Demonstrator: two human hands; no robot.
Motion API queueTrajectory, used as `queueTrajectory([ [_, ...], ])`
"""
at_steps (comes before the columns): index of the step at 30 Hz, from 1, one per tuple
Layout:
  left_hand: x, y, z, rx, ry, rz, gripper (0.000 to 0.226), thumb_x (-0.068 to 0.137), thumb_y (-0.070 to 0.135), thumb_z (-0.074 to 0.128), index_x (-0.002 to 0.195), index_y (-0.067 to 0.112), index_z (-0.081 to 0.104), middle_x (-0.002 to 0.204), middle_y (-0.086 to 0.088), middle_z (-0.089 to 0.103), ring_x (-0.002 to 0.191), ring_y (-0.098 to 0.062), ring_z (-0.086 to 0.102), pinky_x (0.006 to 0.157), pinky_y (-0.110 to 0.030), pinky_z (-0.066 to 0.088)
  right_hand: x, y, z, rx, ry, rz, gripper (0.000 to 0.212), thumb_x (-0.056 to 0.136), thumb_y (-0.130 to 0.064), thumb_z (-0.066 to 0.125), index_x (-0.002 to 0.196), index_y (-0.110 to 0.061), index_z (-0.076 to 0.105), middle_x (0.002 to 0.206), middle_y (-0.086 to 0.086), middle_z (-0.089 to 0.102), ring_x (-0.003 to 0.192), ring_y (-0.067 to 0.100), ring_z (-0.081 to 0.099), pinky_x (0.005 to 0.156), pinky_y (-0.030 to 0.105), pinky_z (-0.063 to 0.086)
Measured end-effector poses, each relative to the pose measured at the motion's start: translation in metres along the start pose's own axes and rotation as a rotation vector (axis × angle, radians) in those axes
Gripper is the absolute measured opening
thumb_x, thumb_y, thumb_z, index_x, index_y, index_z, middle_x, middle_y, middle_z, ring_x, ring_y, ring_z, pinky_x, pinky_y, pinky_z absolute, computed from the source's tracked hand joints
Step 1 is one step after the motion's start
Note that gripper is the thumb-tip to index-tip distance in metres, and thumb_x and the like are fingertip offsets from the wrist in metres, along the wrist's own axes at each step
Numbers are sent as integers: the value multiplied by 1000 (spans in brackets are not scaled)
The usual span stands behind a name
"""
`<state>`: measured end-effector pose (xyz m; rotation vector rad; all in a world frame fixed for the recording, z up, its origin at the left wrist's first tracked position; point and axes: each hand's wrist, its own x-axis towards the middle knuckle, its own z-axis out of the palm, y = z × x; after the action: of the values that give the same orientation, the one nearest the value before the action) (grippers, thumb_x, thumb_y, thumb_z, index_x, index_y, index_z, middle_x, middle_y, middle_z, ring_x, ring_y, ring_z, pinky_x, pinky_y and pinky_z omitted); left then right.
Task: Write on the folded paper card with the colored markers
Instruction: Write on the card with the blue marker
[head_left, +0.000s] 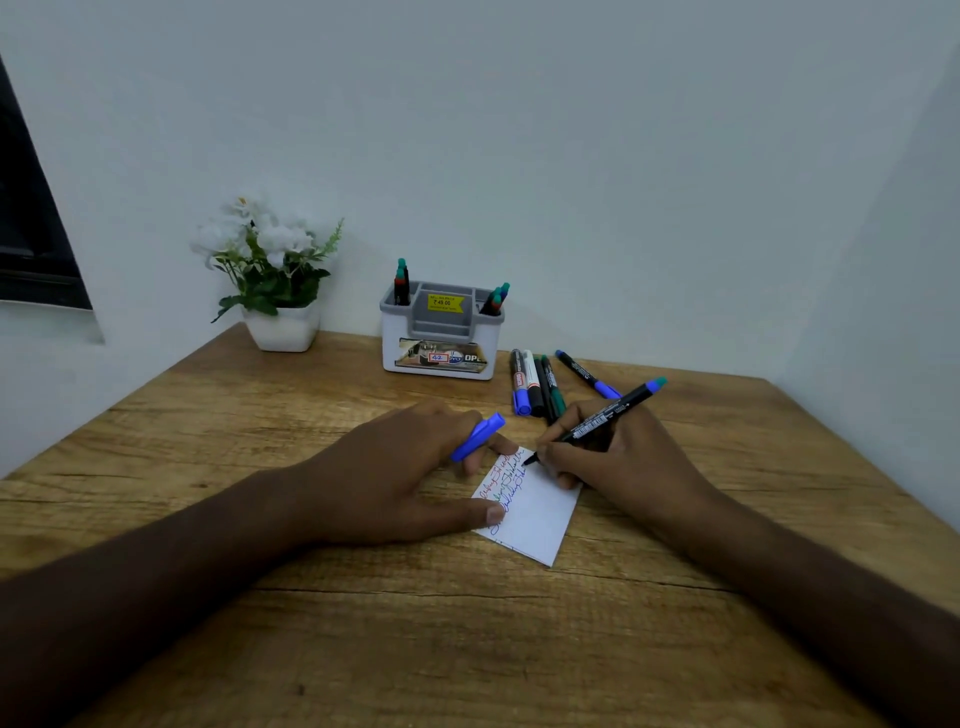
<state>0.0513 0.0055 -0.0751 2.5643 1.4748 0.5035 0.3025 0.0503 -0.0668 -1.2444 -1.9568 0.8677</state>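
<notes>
The right hand (618, 457), right of centre in the frame, grips a black-barrelled marker (597, 420) with fingers and thumb curled round it. The marker slants up to the right, its blue and teal end highest, and its tip touches the upper right corner of the folded paper card (540, 512).

The card lies flat on the wooden table (363, 623), just right of centre, turned at an angle. Three slanted lines of handwriting run along its upper left part: one red, one green, one blue. The rest of its face is blank white.

The left hand (400, 478), at centre, rests on the card's left edge. The thumb presses the card's lower left side and a fingertip lies on its upper edge. The other fingers are curled round a blue marker cap (478, 436), which sticks out toward the upper right.

Just above the right hand, a cluster of capped markers (535, 382) lies side by side on the table, with blue, black and green caps toward the viewer. One more blue-capped marker (587, 374) lies apart to their right.

Further back, at the wall, stands a grey and white desk organizer (441, 332) with a yellow price sticker; markers stand in its left and right compartments. At upper left of the table sits a white pot of artificial white flowers (275, 275).
</notes>
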Motion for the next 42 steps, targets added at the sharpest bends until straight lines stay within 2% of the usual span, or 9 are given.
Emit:
queueTrajectory([
  [3,-1,1,0,-10,9,14,45,84,81,57,97,38,52,104,23,54,105,8,45,80,-18,43,0,-1,0,-7,11,12,13,90,-9,74,80,-18,78,75,5,79,66,11,72,75,37,62],
  [8,-1,-1,2,-15,8,12,50,83,88,51,99,40,52,103,21,54,101,-1,52,86,-34,52,-3,-5,-2,-8,12,7,13,90,-8,74,81,-17,77,75,5,79,65,11,72,73,35,62],
  [12,-2,1,0,-19,-16,-6,63,81,90,47,116,39,58,105,19,55,102,-1,51,88,-36,52,-5,-7,-1,-8,14,7,16,89,-7,74,80,-19,77,74,3,79,64,8,72,71,30,60],
  [22,0,0,-1,2,-16,6,46,84,85,53,96,41,50,104,20,54,99,0,51,86,-31,51,0,0,-2,30,26,34,9,88,-10,74,82,-16,78,73,7,79,65,13,72,77,38,61],
  [26,0,-1,0,-17,-19,39,29,86,82,55,94,57,43,104,27,49,102,5,48,84,-22,43,2,2,-2,44,35,26,9,89,-9,74,84,-15,79,73,6,79,65,12,72,72,29,58],
  [29,2,-2,1,-15,-15,41,32,86,81,56,93,52,44,104,31,47,103,8,47,82,-17,38,2,3,-2,59,26,29,10,88,-8,72,81,-13,78,74,9,78,66,15,73,76,37,62],
  [31,1,-2,1,-3,-23,42,30,86,81,56,93,57,41,103,35,43,103,12,45,80,-13,35,3,4,-1,46,31,25,11,88,-9,72,80,-13,78,73,9,78,65,15,73,77,39,62],
  [37,1,-4,2,-27,7,64,38,86,83,54,96,47,48,106,25,52,105,1,50,87,-28,48,4,4,-1,81,46,44,6,90,-6,73,86,-7,77,72,8,78,63,15,73,70,29,61],
  [42,1,-5,3,-24,17,72,37,86,82,56,95,47,47,104,25,51,104,0,50,86,-27,48,5,6,-1,74,57,44,6,90,-7,73,86,-5,77,73,10,79,65,18,75,72,31,62],
])
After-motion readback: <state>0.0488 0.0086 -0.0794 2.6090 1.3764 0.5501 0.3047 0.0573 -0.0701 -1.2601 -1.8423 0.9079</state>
